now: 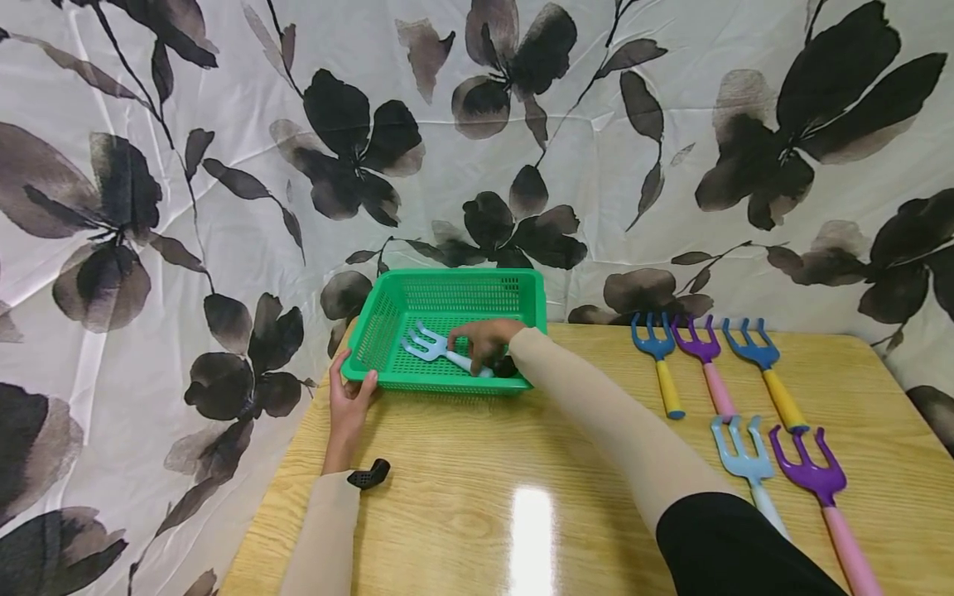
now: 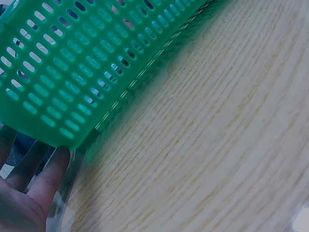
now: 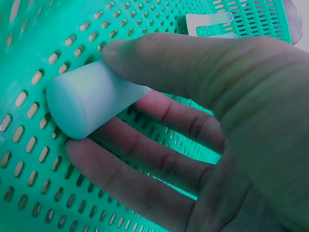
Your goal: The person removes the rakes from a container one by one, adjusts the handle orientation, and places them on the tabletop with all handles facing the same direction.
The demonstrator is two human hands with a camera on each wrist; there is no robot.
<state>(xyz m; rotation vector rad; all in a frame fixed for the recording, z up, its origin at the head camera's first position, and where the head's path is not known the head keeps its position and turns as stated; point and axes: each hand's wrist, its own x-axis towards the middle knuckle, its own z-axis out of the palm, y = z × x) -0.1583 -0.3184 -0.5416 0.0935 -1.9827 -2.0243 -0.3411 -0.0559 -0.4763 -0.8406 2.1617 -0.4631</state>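
A green plastic basket (image 1: 436, 385) with slotted walls stands at the table's far left. In it lies a light blue hand fork (image 1: 426, 345), tines to the left. My right hand (image 1: 486, 341) reaches into the basket and holds this fork by its pale handle (image 3: 91, 96), with the thumb over it and the fingers beneath in the right wrist view. My left hand (image 1: 350, 410) grips the basket's near left corner, thumb at the front and fingers along the side. The left wrist view shows fingers (image 2: 50, 176) against the basket's corner (image 2: 63, 140).
On the right of the wooden table (image 1: 447, 497) lie two blue forks with yellow handles (image 1: 659, 364) (image 1: 775, 381), two purple forks with pink handles (image 1: 708, 364) (image 1: 827, 497), and another light blue fork (image 1: 749, 463) partly behind my right sleeve. A floral cloth (image 1: 633, 165) hangs behind.
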